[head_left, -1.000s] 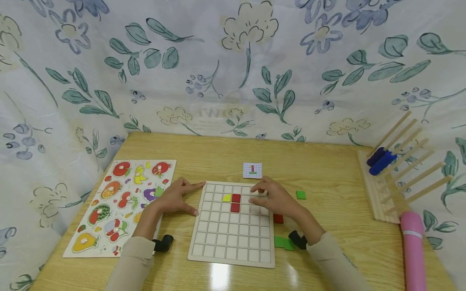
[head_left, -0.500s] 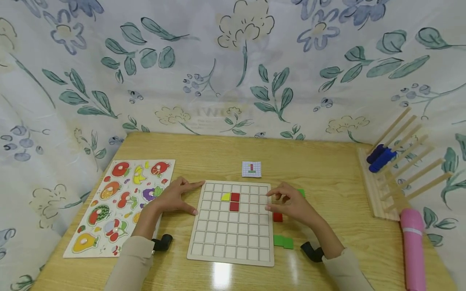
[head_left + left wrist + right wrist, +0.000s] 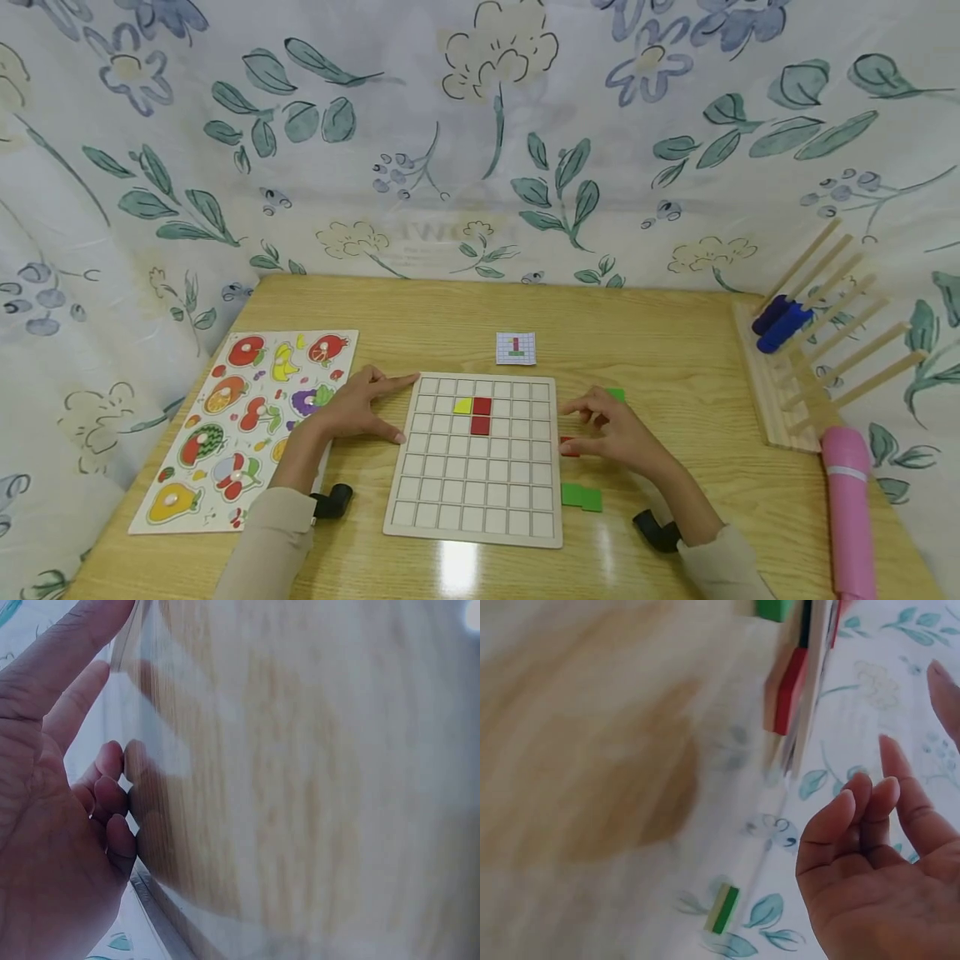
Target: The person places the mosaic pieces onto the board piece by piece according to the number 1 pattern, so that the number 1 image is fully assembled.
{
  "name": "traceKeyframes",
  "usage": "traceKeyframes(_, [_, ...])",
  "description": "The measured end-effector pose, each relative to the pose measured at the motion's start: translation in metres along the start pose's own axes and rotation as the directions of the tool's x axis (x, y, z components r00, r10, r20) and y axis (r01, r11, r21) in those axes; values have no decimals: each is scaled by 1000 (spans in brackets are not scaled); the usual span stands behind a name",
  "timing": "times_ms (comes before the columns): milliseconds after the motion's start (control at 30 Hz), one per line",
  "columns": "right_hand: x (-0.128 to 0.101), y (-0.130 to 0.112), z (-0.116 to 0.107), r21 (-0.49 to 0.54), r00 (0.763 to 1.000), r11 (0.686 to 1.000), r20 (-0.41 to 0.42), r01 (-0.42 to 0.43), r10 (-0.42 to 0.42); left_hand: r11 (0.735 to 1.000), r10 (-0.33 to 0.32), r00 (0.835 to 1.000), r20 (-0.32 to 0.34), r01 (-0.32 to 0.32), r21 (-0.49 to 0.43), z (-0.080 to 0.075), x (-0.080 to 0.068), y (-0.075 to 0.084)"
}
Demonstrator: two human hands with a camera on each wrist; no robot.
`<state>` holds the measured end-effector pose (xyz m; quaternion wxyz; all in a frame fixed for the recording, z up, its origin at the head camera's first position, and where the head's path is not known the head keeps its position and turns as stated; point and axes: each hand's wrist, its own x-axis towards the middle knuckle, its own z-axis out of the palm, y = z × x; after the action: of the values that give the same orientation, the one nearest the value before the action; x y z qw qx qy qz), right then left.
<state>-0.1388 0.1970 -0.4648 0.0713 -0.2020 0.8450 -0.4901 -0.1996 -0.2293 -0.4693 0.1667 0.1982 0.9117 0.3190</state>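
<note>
A pale wooden grid board (image 3: 472, 492) lies in the middle of the table. One yellow tile (image 3: 462, 406) and two red tiles (image 3: 481, 415) sit in its upper rows. My left hand (image 3: 384, 408) rests at the board's left edge, index finger and thumb spread along it. My right hand (image 3: 581, 429) hovers just right of the board, fingers loosely curled and holding nothing, over a loose red tile (image 3: 567, 446). In the right wrist view, the right hand (image 3: 889, 787) stays apart from the red tile (image 3: 791, 690). A green tile (image 3: 617, 392) peeks out behind that hand.
A small pattern card (image 3: 516, 348) lies behind the board, and two green tiles (image 3: 581, 497) lie at its right. A fruit puzzle (image 3: 240, 425) lies on the left. A wooden peg rack (image 3: 817, 358) with blue pieces (image 3: 780, 321) and a pink cylinder (image 3: 847, 508) stand on the right.
My right hand has left the board's upper right cells and moved right and toward me, down beside the loose red tile. The left hand has stayed put.
</note>
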Motion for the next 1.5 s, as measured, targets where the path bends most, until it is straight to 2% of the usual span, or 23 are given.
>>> traceKeyframes(233, [-3,9,-2,-7,999,1000,44,20,-20,1000,-12,1000,3,12,5,1,0,-4])
traceKeyframes(500, [-5,13,-3,-19,993,1000,122,-2,5,1000,-13,1000,2,13,-3,1,0,-6])
traceKeyframes(833, [-4,18,0,-39,990,999,141,25,-19,1000,-10,1000,-7,10,10,3,-1,-9])
traceKeyframes(1167, [-4,23,2,-83,992,996,127,36,-25,1000,-17,1000,-6,17,8,4,-1,-8])
traceKeyframes(1367, [-5,26,4,-123,994,990,95,67,-55,1000,-4,1000,-7,4,9,3,0,-7])
traceKeyframes(1500, [-5,25,4,-141,996,988,73,55,-45,1000,3,1000,-9,-3,3,3,1,-6])
